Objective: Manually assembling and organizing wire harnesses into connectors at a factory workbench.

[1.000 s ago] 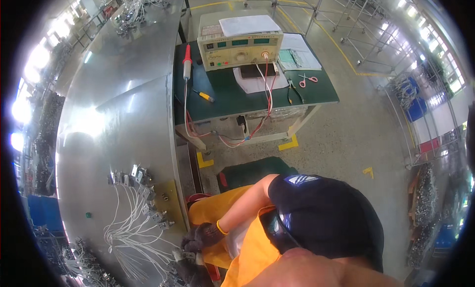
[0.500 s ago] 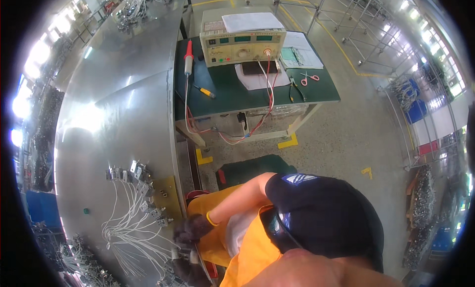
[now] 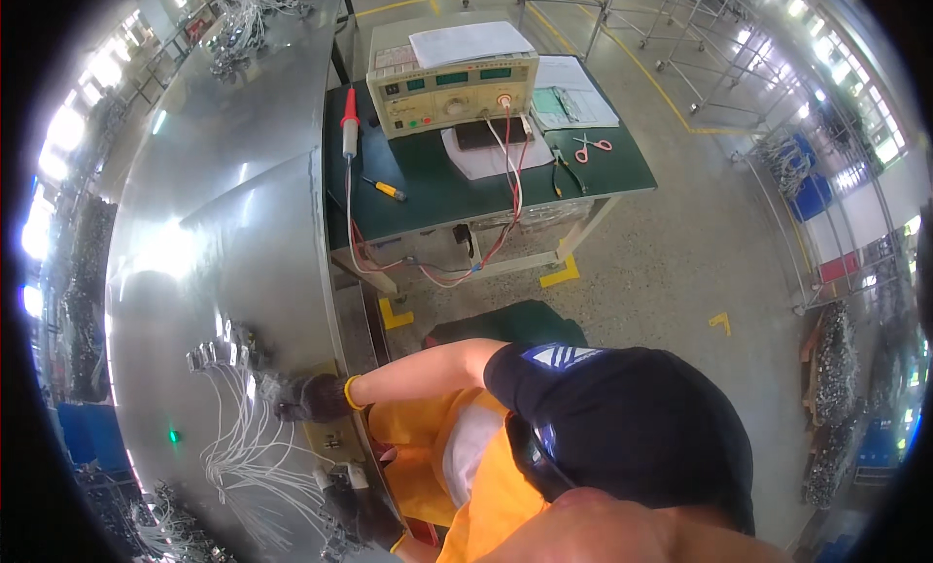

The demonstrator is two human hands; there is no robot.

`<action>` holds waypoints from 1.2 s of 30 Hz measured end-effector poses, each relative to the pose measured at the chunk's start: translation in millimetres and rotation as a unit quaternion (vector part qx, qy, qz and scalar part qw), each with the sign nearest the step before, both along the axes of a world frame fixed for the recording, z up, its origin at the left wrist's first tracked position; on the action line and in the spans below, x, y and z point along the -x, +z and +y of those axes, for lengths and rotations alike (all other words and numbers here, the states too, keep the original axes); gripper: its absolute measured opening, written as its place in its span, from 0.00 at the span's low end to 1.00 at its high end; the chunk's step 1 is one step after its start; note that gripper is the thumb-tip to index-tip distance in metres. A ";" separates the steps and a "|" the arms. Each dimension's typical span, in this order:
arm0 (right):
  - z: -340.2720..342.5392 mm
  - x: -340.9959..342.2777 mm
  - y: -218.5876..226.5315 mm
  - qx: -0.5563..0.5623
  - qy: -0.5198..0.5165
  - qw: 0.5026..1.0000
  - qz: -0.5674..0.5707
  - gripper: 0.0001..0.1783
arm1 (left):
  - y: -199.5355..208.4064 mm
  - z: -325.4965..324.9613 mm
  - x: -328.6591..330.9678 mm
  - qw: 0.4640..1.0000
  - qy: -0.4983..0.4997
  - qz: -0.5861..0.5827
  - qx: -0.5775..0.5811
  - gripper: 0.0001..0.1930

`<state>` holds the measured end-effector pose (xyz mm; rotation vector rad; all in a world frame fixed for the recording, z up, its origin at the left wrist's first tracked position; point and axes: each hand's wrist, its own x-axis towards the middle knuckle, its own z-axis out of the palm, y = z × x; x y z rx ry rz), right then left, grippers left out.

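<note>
Right now, both gloved hands are low over the steel worktop (image 3: 262, 262). At eight o'clock, the right hand (image 3: 316, 400) reaches over metal connectors (image 3: 231, 354) at the head of a bundle of white wires (image 3: 233, 476); blur hides whether its fingers are gripping one. Toward seven o'clock, the left hand (image 3: 352, 510) lies beside the wires' lower spread, and I cannot tell if its pale-tipped fingers are closed on anything. A small green light (image 3: 174, 436) glows at eight o'clock, beyond the wires. At twelve o'clock, a beige instrument (image 3: 452, 92) stands on the green worktop (image 3: 418, 213), with a red-and-white probe (image 3: 350, 126) at eleven and scissors (image 3: 593, 150) between one and two.
</note>
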<state>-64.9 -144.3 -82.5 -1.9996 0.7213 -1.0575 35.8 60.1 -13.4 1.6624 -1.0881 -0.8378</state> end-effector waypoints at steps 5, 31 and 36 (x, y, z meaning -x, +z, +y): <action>54.1 29.9 27.2 -0.183 0.165 0.965 0.095 0.19 | 8.1 0.0 13.7 0.973 -0.019 -0.229 0.011 0.30; 78.5 131.4 30.1 -0.565 0.093 0.807 -0.145 0.18 | 17.7 -39.9 26.0 0.986 0.090 -0.142 -0.015 0.32; 88.7 130.1 35.2 -0.515 0.154 0.836 -0.113 0.18 | 17.2 -41.0 31.6 0.946 0.100 -0.289 -0.103 0.32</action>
